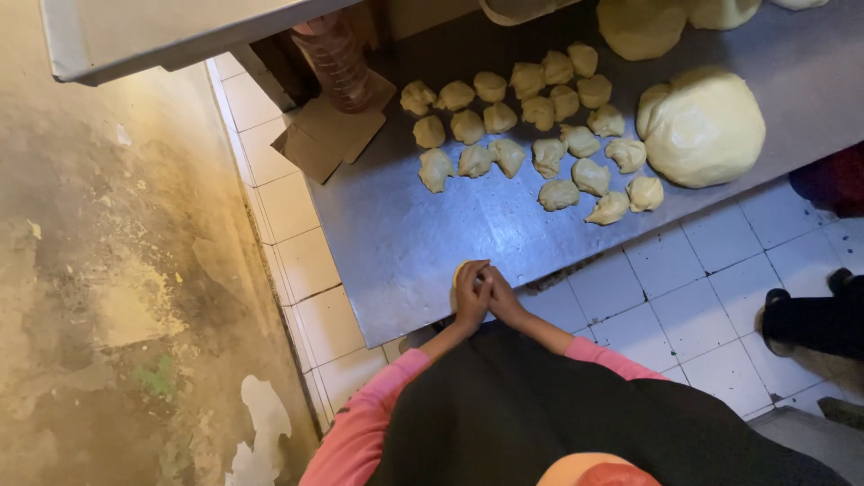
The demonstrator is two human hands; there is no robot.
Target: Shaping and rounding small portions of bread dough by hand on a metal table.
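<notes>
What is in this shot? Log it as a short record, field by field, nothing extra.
Surface: metal table beside a tiled wall
Left hand: cupped round a small piece of dough at the table's near edge
Right hand: pressed against the left hand, closing over the same piece
Small dough pieces: many, rough lumps, spread across the table's middle
Large dough ball: next to the small pieces
Other dough masses: at the table's far edge, partly cut off
Cardboard: by the wall
</notes>
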